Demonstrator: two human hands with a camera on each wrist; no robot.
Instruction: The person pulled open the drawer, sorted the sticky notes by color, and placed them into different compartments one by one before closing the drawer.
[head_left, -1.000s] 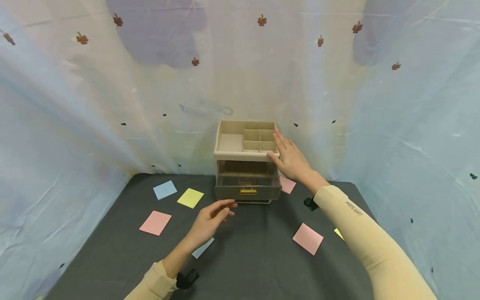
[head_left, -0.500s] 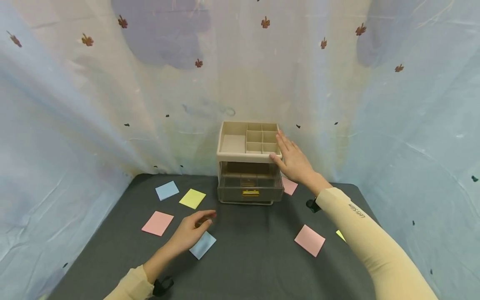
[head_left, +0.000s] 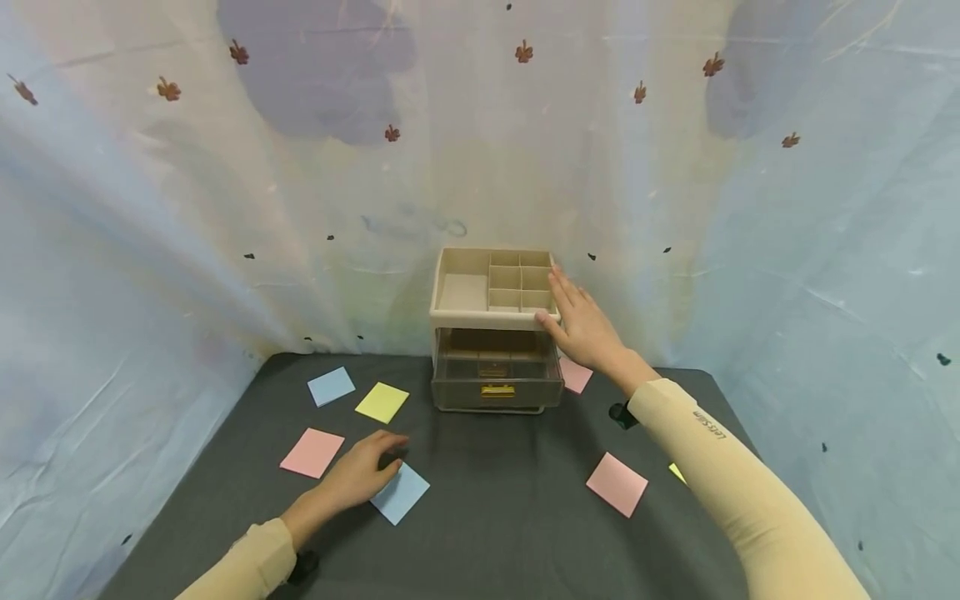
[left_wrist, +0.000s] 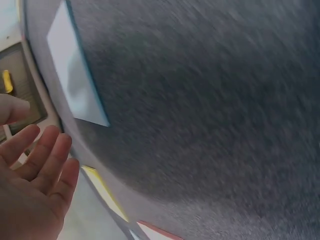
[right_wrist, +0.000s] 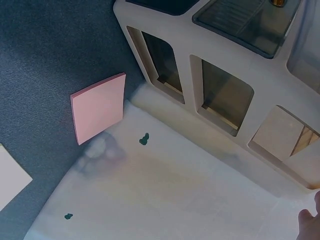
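A cream desktop organizer [head_left: 487,320] stands at the back of the dark table, its top divided into compartments. Below, a smoky see-through drawer [head_left: 461,393] with a gold handle [head_left: 497,390] is pulled part way out. My right hand [head_left: 588,333] rests against the organizer's upper right edge with fingers extended; only its fingertips show at the corner of the right wrist view. Over a blue sticky note pad [head_left: 402,493] hovers my left hand [head_left: 356,473], overlapping its upper left part. In the left wrist view those fingers [left_wrist: 47,157] are loosely bent and hold nothing.
Left of the organizer lie another blue pad [head_left: 331,387], a yellow pad [head_left: 382,402] and a pink pad [head_left: 312,452]. Pink pads lie beside the organizer [head_left: 576,375] and nearer on the right [head_left: 617,484]. A yellow pad [head_left: 677,473] is partly hidden by the right sleeve.
My left hand has drawn back from in front of the drawer, moving left and nearer, to above the blue pad. The right hand stays at the organizer's edge; the drawer looks unchanged.
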